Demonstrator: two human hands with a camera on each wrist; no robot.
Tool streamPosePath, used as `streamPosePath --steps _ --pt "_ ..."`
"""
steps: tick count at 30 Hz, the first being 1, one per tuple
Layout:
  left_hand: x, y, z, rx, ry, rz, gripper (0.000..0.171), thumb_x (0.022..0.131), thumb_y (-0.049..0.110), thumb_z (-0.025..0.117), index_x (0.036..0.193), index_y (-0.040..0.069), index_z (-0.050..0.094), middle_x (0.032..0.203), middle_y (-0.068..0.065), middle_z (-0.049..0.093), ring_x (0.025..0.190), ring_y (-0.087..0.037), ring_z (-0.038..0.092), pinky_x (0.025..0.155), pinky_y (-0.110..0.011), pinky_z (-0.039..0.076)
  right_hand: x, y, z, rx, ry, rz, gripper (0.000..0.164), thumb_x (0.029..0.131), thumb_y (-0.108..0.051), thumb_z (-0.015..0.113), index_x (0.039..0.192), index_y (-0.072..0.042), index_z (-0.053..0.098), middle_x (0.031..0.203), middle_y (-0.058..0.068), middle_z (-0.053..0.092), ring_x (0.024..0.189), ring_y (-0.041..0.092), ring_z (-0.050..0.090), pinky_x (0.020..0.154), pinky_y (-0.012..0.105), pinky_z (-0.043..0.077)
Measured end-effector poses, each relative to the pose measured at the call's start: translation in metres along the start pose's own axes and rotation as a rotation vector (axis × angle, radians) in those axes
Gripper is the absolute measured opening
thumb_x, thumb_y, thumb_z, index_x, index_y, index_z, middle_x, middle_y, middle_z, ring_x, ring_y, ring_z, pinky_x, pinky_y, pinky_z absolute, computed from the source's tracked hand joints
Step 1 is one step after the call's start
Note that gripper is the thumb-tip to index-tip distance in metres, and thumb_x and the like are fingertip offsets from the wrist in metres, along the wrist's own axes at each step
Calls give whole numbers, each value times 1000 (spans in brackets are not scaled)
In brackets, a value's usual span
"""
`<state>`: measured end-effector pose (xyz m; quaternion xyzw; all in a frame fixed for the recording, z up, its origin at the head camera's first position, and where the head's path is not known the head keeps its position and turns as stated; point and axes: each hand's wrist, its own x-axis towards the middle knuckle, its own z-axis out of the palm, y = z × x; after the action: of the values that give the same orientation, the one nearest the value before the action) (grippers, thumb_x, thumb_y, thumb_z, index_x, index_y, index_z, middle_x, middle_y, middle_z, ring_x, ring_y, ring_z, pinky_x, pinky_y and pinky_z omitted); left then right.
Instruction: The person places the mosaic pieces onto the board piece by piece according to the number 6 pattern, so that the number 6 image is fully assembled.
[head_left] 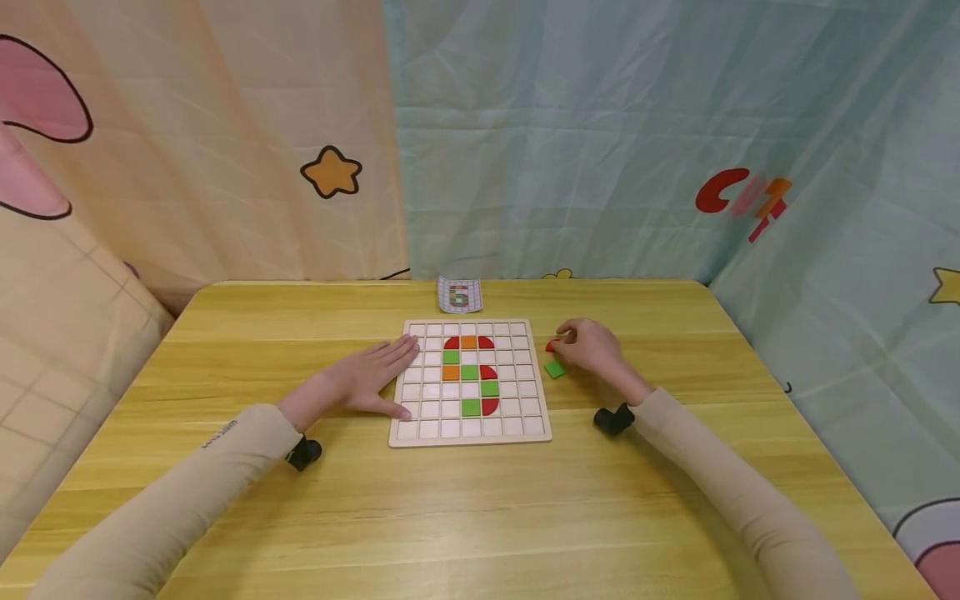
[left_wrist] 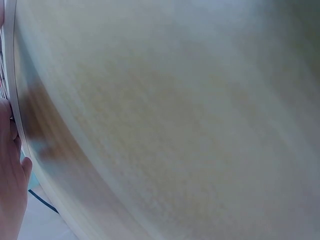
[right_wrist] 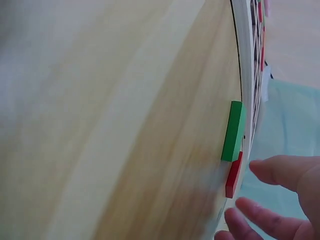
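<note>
A square board [head_left: 471, 442] with a pale grid lies on the table. On it, red, orange and green tiles [head_left: 469, 372] form a curved figure. My left hand [head_left: 375, 375] rests along the board's left side, fingers straight and thumb spread toward the near corner. Off the right edge, my right hand [head_left: 592, 346] reaches to a red tile [head_left: 551, 345] with a rounded side. The right wrist view has that hand's thumb and fingertips parted around the red tile [right_wrist: 233, 175]. A green square tile [head_left: 555, 369] lies beside it, nearer to me.
Behind the board, a small card [head_left: 459, 296] shows a coloured grid figure. The wooden table [head_left: 465, 517] runs back to a printed curtain [head_left: 540, 150], with more curtain at both sides. Black wrist cameras [head_left: 613, 419] sit on both wrists, close over the tabletop.
</note>
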<state>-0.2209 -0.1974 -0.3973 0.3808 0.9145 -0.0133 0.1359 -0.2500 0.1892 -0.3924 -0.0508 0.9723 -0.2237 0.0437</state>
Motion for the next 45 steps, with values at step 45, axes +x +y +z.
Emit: streamPosePath --steps 45 --pt "1 0 0 -30 -10 -17 110 83 76 47 154 3 6 163 -14 0 151 -30 3 122 -47 14 -1 0 -1 31 -66 -14 29 82 -31 74 100 -8 74 99 7 74 86 20 65 75 34 52"
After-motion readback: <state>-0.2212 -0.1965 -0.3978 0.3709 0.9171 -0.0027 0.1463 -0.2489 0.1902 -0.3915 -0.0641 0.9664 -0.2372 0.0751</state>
